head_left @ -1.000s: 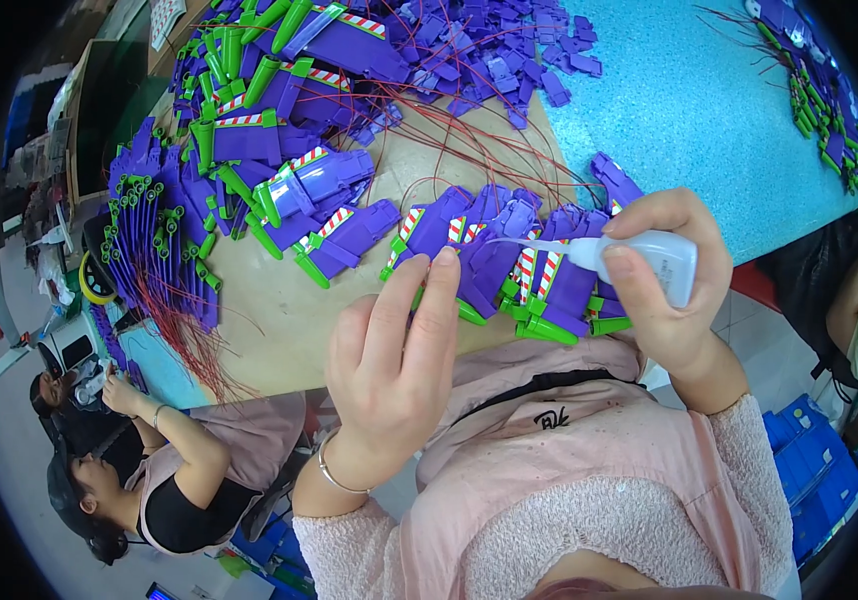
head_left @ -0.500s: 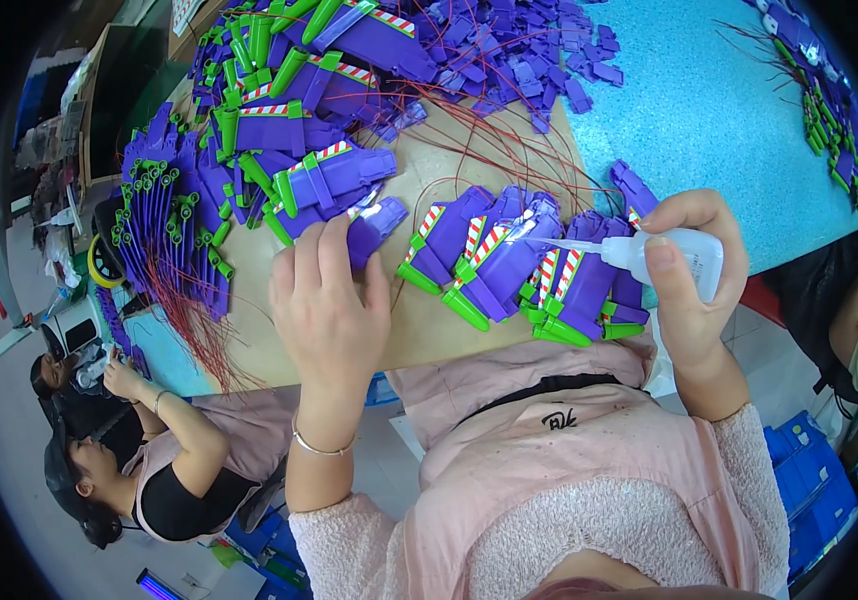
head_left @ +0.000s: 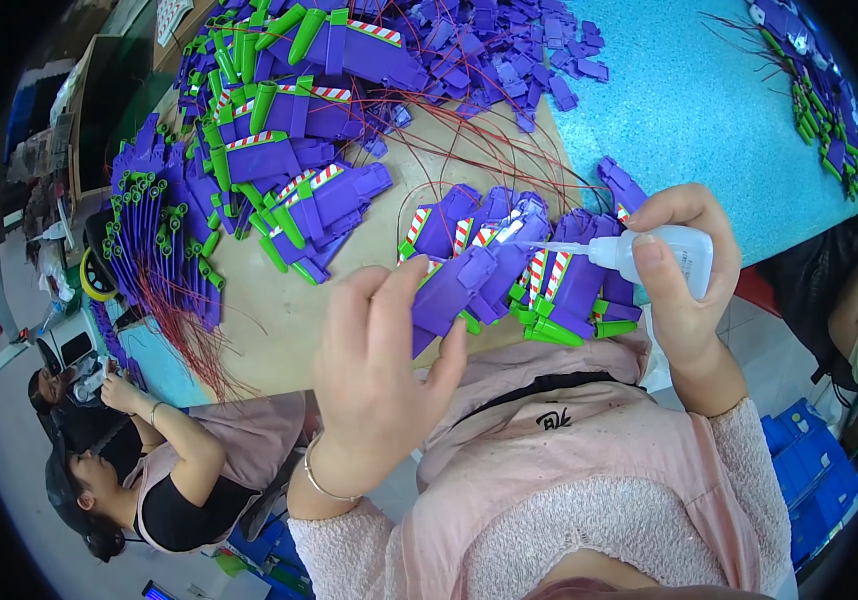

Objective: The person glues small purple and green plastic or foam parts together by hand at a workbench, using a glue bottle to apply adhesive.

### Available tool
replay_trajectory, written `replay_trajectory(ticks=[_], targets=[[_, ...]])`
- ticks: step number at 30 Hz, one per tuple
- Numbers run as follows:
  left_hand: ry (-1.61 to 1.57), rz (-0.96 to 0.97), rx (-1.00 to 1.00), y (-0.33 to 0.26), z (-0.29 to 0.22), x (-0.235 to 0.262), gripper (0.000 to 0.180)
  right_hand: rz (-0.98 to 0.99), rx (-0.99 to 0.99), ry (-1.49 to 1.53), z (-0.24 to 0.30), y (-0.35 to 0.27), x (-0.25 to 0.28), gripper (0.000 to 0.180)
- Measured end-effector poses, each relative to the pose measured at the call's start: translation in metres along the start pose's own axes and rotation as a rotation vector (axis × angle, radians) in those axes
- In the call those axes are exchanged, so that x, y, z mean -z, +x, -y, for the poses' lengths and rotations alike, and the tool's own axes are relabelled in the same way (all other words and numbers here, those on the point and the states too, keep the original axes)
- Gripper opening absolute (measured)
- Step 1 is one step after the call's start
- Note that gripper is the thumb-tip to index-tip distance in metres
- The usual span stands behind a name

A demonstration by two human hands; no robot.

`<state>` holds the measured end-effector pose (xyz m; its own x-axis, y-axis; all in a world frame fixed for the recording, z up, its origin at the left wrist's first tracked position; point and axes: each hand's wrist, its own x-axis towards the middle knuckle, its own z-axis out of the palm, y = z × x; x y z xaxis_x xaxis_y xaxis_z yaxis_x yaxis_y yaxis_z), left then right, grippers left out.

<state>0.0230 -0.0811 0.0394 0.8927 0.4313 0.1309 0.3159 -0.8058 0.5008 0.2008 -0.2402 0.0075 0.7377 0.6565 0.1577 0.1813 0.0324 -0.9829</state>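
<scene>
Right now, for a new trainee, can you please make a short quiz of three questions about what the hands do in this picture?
1. True or false: the right hand holds a small white squeeze bottle with its thin nozzle pointing at the row of purple and green parts.
2. Multiple choice: what does the left hand grip? A) a bundle of red wires B) a purple plastic part C) a green tube alone
3. Fill in: the big pile of parts lies on a tan board, and beyond it the table top is ____ in colour.

Key: 1 true; 2 B; 3 turquoise blue.
</scene>
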Motion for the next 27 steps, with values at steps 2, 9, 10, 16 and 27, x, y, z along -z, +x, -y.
replay_trajectory(ticks=[2, 9, 10, 16, 27], targets=[[0.065, 0.001, 0.011, -0.001, -0.003, -0.004, 0.050, 0.060, 0.016, -0.020, 0.002, 0.000, 0.000, 0.013], [0.086, -0.011, -0.010, -0.001, -0.003, -0.006, 0.052, 0.174, 0.054, -0.046, 0.009, -0.003, -0.003, 0.012], [0.085, -0.010, -0.006, -0.001, -0.003, -0.006, 0.052, 0.182, 0.058, -0.046, 0.011, -0.003, -0.006, 0.013], [0.098, -0.025, -0.008, -0.002, -0.004, -0.006, 0.052, 0.163, 0.085, -0.081, 0.005, -0.003, 0.000, 0.018], [0.228, -0.057, -0.069, -0.002, -0.013, -0.004, 0.053, 0.147, 0.134, -0.064, 0.007, 0.001, -0.006, 0.019]])
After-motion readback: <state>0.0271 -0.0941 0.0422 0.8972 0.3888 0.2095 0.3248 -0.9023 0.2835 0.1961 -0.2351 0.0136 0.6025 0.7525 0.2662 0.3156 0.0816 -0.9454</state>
